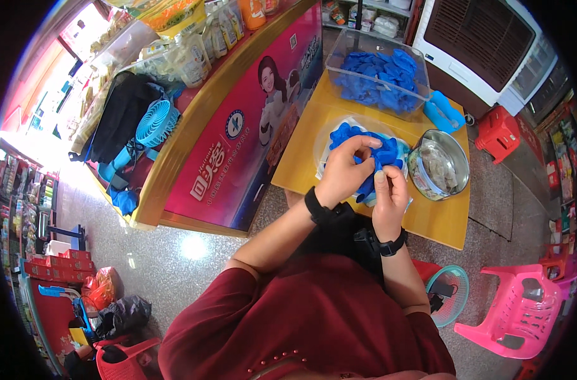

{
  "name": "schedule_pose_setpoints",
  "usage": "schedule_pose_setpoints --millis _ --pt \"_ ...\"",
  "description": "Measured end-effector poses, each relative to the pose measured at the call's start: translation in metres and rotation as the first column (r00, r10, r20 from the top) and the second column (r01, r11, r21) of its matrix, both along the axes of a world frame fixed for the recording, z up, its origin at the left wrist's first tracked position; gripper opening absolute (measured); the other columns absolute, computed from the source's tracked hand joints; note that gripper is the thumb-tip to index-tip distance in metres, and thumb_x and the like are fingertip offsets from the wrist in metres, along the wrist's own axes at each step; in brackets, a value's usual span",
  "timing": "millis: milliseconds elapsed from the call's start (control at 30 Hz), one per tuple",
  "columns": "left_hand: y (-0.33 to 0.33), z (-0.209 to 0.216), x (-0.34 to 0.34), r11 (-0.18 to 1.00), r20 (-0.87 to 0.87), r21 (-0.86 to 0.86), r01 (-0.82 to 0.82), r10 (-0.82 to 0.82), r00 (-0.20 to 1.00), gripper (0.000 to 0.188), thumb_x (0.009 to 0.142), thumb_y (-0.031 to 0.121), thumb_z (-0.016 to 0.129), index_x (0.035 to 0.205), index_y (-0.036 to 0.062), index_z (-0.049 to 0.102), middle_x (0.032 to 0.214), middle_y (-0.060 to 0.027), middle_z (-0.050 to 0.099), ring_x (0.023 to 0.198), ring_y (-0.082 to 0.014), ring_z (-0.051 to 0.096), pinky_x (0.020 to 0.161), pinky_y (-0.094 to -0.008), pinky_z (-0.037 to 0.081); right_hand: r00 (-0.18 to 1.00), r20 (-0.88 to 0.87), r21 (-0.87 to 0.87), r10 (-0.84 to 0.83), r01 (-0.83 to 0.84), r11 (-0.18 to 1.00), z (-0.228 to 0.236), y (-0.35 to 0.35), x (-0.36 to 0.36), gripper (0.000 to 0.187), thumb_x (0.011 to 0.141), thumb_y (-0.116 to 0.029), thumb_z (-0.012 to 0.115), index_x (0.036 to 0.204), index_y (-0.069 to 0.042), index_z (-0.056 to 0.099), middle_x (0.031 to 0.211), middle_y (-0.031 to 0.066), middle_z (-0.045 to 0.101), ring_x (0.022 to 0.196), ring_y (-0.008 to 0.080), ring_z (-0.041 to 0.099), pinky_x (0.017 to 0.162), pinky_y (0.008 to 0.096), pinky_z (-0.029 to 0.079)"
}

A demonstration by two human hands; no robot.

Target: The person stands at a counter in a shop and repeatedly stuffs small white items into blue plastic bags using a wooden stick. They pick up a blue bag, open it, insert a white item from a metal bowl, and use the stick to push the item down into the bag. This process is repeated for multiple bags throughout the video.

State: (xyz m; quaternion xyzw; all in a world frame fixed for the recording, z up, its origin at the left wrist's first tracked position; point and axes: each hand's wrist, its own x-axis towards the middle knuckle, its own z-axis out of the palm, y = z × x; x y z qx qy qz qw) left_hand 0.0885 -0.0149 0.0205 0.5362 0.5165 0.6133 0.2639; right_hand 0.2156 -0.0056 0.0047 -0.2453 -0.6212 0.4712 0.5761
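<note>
My left hand (344,170) and my right hand (390,201) both grip a piece of blue material (383,155), pinching it between thumb and fingers over a pale plate (329,136) piled with more blue pieces. The plate rests on a yellow table (301,164). Each wrist carries a black band. Just right of my hands stands a round metal bowl (439,166) with pale contents. At the table's far end a clear plastic bin (378,73) holds several more blue pieces.
A long counter with a pink printed front (237,139) runs along the left, bearing a blue fan (156,122) and a black bag (120,114). A pink plastic chair (513,313) and a red stool (497,132) stand right. A white cooler (475,44) is behind.
</note>
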Motion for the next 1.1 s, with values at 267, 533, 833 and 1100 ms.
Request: schedule_pose_setpoints --millis 267,533,833,1100 --pt "0.0 -0.01 0.017 1.0 0.281 0.009 0.025 -0.027 0.959 0.036 0.085 -0.008 0.061 0.119 0.0055 0.061 0.092 -0.0003 0.064 0.083 -0.0077 0.058 0.076 -0.0227 0.047 0.999 -0.039 -0.191 -0.014 0.006 0.982 -0.006 0.014 0.009 0.012 0.099 -0.014 0.055 0.099 -0.003 0.057 0.088 -0.002 0.053 0.079 0.0043 0.046 0.069 0.0199 0.04" --pt "-0.005 -0.003 0.003 0.925 0.786 0.037 0.378 -0.26 0.561 0.028 0.088 0.002 0.052 0.116 0.0035 0.059 0.107 -0.0039 0.062 0.091 -0.0125 0.059 0.084 -0.0258 0.045 0.995 0.054 -0.015 -0.08 0.081 0.997 -0.007 0.023 0.008 0.009 0.095 -0.011 0.06 0.093 -0.002 0.06 0.082 -0.0018 0.055 0.073 0.0063 0.047 0.065 0.0219 0.04" --pt "-0.006 0.005 0.011 0.95 0.743 0.02 0.312 -0.223 0.631 0.028 0.096 0.011 0.052 0.124 0.0034 0.056 0.111 -0.0058 0.061 0.102 -0.0155 0.057 0.089 -0.0294 0.043 0.999 -0.02 -0.051 -0.028 0.027 0.998 -0.012 0.028 0.01 0.011 0.09 -0.007 0.065 0.098 0.0 0.061 0.092 0.0004 0.06 0.078 0.0068 0.055 0.07 0.0219 0.045" --pt "-0.008 -0.002 0.023 0.967 0.393 -0.047 0.248 -0.211 0.895 0.032 0.092 0.01 0.064 0.124 0.0038 0.058 0.106 -0.0028 0.062 0.098 -0.0098 0.057 0.087 -0.0254 0.046 0.997 0.04 -0.159 0.065 -0.058 0.986 -0.015 0.028 0.027 0.009 0.09 -0.007 0.064 0.096 -0.001 0.063 0.083 0.0002 0.061 0.077 0.0068 0.056 0.07 0.022 0.045"
